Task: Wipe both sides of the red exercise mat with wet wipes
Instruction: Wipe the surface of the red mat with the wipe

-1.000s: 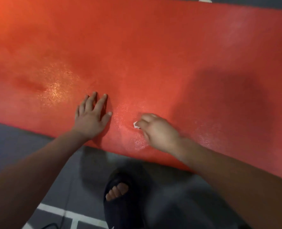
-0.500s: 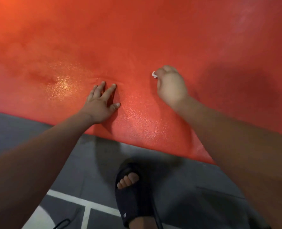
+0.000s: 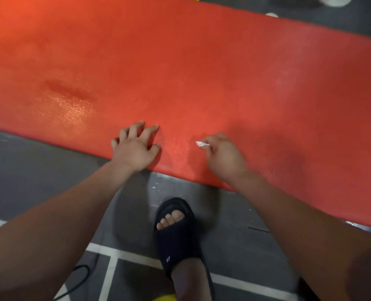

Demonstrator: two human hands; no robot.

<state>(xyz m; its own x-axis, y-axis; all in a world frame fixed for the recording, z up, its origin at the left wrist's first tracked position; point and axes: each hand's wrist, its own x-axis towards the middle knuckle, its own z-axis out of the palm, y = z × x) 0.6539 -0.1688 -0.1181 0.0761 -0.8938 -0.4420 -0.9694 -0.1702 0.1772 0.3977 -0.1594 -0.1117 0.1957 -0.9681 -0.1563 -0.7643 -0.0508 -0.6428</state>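
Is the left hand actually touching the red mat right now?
Touching. The head view shows the left hand with its spread fingertips planted on the red mat by its near edge, with no gap under them.

The mat [image 3: 202, 72] lies across the floor [image 3: 39, 170] ahead of us. Our left hand [image 3: 134, 148] rests on its near edge; our right hand [image 3: 223, 157], just to the right, holds the wipe [image 3: 202, 144] on it. Our foot [image 3: 176, 231] stands before the mat.
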